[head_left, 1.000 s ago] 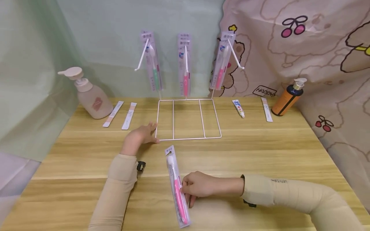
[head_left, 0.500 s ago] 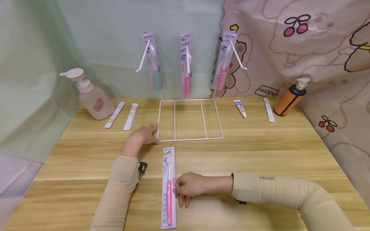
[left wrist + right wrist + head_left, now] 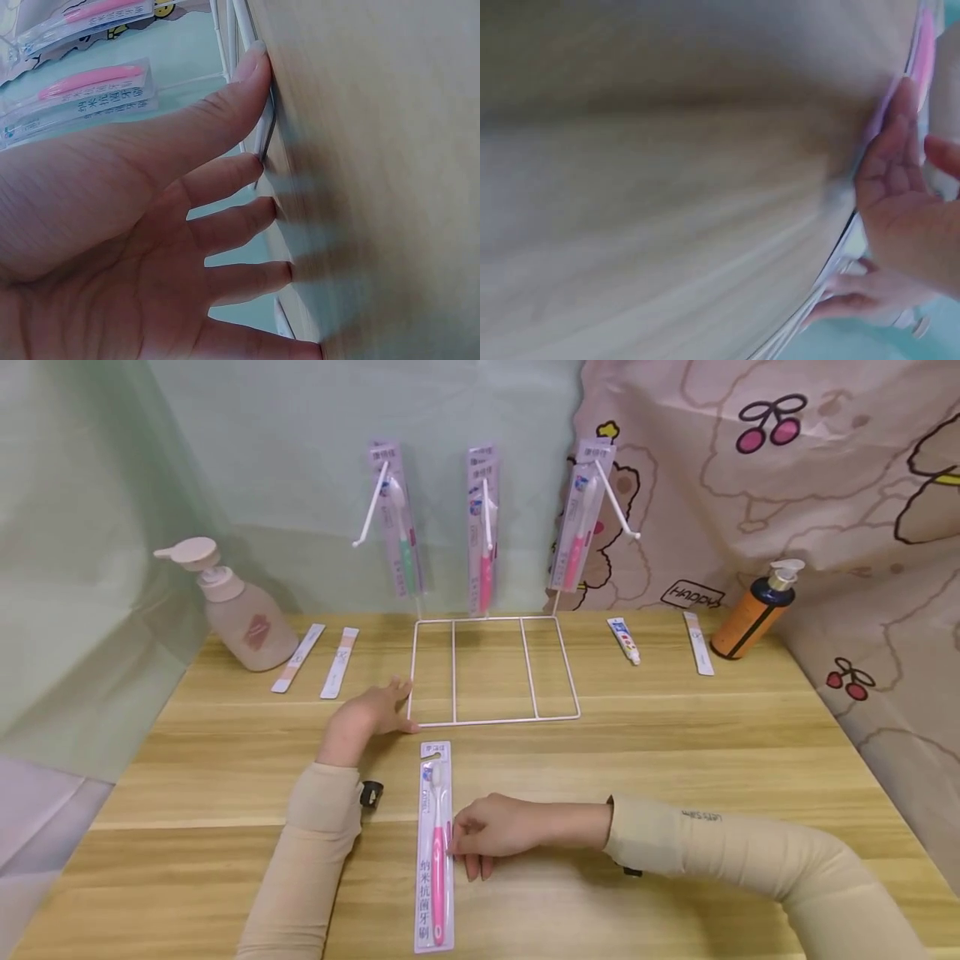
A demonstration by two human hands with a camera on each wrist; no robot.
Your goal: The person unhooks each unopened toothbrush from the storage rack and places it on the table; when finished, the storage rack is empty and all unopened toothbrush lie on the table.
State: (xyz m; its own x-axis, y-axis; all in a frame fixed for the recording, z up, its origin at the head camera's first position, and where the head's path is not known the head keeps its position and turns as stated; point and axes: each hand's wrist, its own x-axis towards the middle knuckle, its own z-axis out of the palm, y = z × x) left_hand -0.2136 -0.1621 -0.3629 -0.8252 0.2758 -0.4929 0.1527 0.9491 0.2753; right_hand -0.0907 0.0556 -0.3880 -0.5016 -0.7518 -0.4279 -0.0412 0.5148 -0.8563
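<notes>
Head view shows the right hand (image 3: 487,835) pinching the edge of a packaged pink toothbrush (image 3: 436,847) that lies flat on the table (image 3: 675,752) just before the white wire rack (image 3: 495,670). Left hand (image 3: 363,717), fingers straight and spread, presses the rack's near left corner.

There were 4 packaged toothbrushes (image 3: 436,843), 2 pump bottles (image 3: 238,608), 3 flat sachets (image 3: 339,662), 1 small tube (image 3: 624,640) and 1 wire rack (image 3: 495,670).
</notes>
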